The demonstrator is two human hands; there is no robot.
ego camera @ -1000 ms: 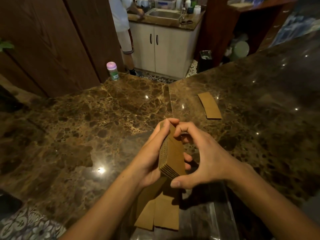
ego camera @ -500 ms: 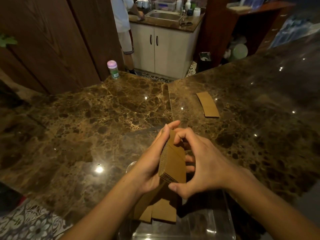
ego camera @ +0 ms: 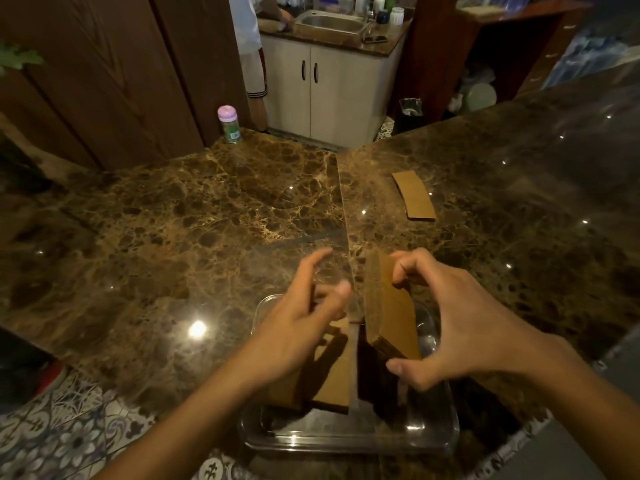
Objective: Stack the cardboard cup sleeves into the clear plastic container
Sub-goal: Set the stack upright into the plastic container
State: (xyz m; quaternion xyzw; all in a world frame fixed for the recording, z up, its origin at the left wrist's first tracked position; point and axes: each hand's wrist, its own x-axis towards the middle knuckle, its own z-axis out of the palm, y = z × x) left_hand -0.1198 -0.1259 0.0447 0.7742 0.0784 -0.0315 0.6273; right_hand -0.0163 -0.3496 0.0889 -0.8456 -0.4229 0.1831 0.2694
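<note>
Now, sleeve stack [ego camera: 389,308] in right hand [ego camera: 467,323], above container [ego camera: 349,439].

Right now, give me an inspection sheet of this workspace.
Surface: dark brown marble counter, glossy, with light glare.
Job's things: clear plastic container at the near edge, some sleeves already inside; bundle of cardboard sleeves held on edge above it; one loose sleeve flat on the counter farther back.
Clutter: small bottle with a pink cap at the far edge.
Grippers: right hand grips the bundle; left hand open, blurred, beside it.
Cables: nothing seen.
Surroundings: sink on white cabinets, another person standing there, patterned floor tiles.
</note>
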